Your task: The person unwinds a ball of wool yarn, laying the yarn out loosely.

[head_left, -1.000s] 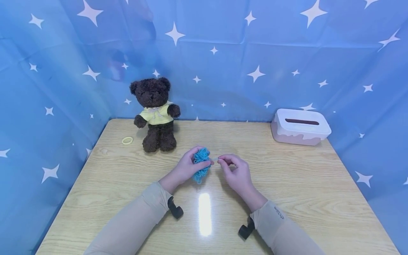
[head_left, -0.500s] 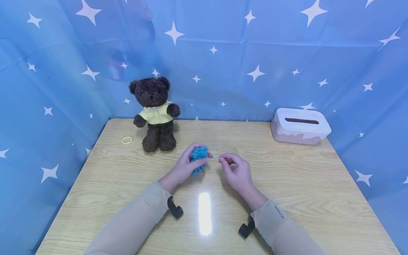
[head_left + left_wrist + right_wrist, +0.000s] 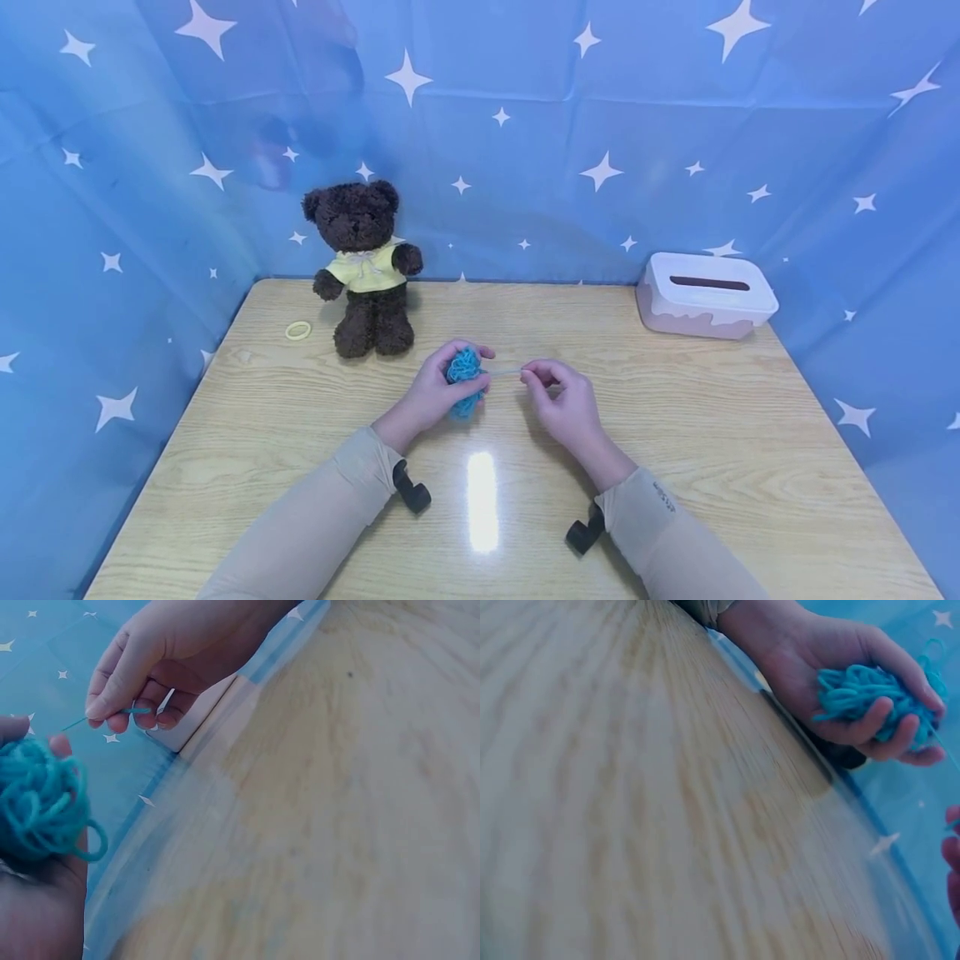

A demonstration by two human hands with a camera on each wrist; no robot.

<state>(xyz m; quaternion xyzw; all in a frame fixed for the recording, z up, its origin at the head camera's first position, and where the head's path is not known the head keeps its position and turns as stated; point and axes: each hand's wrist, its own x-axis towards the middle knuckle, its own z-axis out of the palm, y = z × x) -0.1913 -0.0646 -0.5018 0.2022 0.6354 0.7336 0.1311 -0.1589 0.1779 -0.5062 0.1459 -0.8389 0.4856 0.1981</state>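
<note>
table (image 3: 712, 433): light wood-grain top, fills most of the lower half of the head view; also right side of the left wrist view and left side of the right wrist view
back edge: runs across mid-frame, rounded corner at left
glare (image 3: 482, 504): bright white upright strip, bottom centre
bear (image 3: 375, 304): dark brown plush, upright on its feet, left of centre, near back edge, yellow top (image 3: 369, 273) on
ring (image 3: 298, 337): pale yellow, flat, left part of frame, beside bear
box (image 3: 708, 302): white over pinkish, slotted lid, right of frame, at back right corner
</note>
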